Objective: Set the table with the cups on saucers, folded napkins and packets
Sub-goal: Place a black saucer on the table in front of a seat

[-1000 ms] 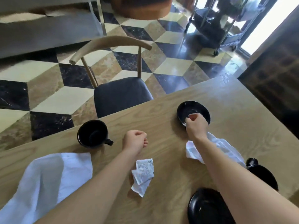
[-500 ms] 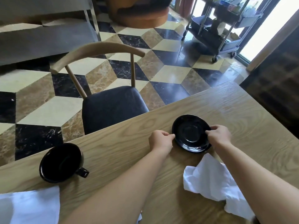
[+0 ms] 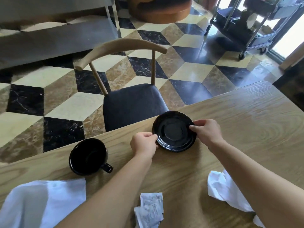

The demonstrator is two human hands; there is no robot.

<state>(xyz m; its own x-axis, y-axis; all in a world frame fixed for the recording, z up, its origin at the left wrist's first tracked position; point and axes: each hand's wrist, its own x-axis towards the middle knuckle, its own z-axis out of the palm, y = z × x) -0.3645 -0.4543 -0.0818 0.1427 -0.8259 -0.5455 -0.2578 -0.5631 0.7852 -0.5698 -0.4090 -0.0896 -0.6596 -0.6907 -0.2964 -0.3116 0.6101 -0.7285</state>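
Both hands pinch the black saucer (image 3: 174, 131) at the bench's (image 3: 246, 129) far edge: left hand (image 3: 144, 143) at its left rim, right hand (image 3: 206, 131) opposite. We should seat it flat, seemingly centred before the chair (image 3: 131, 102), then fetch the cup (image 3: 88, 156) waiting left.

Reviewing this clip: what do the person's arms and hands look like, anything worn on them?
Both forearms are bare as far as the frame shows: no sleeves, gloves, watch or bracelet. The left hand and right hand show no rings that I can make out. Fingernails look short and unpainted.
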